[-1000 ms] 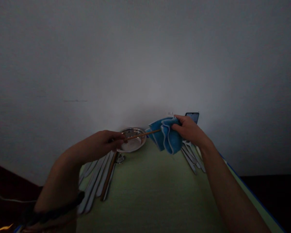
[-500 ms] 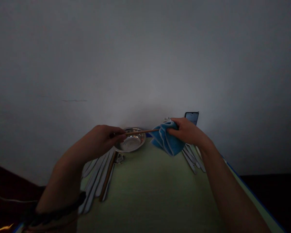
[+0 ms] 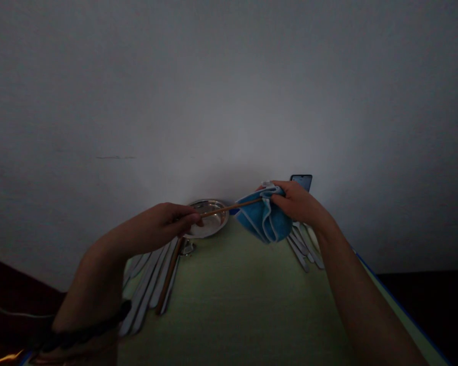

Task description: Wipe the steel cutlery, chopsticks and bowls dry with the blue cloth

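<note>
My left hand (image 3: 171, 221) pinches one end of a thin wooden chopstick (image 3: 231, 207), which slants slightly upward to the right. The other end runs into a blue cloth (image 3: 265, 218) with pale edging. Closed around that cloth is my right hand (image 3: 295, 201), its thumb pressing near where the chopstick enters; the chopstick's tip is hidden there. Behind the chopstick, a shiny metal bowl (image 3: 209, 231) stands on the table near the wall, partly covered by my left hand.
Several metal utensils (image 3: 148, 290) and a brown wooden stick (image 3: 170, 277) lie on the left of the green table (image 3: 236, 305). More metal utensils (image 3: 299, 249) lie at the right. A phone (image 3: 303, 181) leans by the wall (image 3: 229, 101). A small shiny object (image 3: 188, 247) sits before the bowl.
The cloth and my right hand have slid a little along the chopstick, baring more of it. My left hand has dropped slightly and moved a little right.
</note>
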A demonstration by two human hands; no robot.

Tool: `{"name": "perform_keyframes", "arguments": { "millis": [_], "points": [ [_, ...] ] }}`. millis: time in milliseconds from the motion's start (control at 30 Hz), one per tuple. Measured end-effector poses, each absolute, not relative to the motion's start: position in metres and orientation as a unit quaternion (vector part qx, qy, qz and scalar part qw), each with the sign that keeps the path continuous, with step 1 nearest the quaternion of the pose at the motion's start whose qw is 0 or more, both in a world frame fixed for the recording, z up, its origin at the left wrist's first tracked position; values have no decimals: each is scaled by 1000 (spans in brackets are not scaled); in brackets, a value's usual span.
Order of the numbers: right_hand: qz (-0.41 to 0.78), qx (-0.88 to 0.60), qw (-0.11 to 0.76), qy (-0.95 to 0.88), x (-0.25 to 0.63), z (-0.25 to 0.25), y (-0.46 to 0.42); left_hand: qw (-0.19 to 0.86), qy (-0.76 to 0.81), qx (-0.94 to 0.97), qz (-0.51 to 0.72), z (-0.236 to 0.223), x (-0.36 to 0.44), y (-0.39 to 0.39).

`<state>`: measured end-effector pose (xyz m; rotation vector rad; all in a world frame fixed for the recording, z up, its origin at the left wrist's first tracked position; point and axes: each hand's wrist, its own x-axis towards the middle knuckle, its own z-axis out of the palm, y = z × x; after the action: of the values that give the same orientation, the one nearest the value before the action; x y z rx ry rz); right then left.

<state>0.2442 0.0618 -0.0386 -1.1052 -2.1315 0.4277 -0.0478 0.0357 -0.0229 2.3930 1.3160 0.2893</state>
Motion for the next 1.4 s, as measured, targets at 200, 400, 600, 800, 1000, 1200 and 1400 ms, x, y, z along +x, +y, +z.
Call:
{"name": "perform_keyframes", "arguments": {
  "millis": [200,400,600,800,1000,1200,1400],
  "points": [
    [194,-457,307,-812,243,-38,61,196,462,858,114,-22,-46,34],
    [208,-452,301,-814,242,-37,59,156,471,859,128,-19,-47,35],
    [175,-435,313,-826,238,-35,58,149,476,857,129,-19,-44,35],
    [186,-397,307,-845,236,-40,60,155,490,851,108,-19,-46,36],
    [162,-395,308,-850,228,-41,57,165,496,847,97,-20,-46,37],
    [109,-444,364,-811,229,-44,61,139,490,852,117,-17,-46,34],
    [100,-479,332,-807,236,-46,66,88,491,859,117,-14,-53,33]
  ]
}}
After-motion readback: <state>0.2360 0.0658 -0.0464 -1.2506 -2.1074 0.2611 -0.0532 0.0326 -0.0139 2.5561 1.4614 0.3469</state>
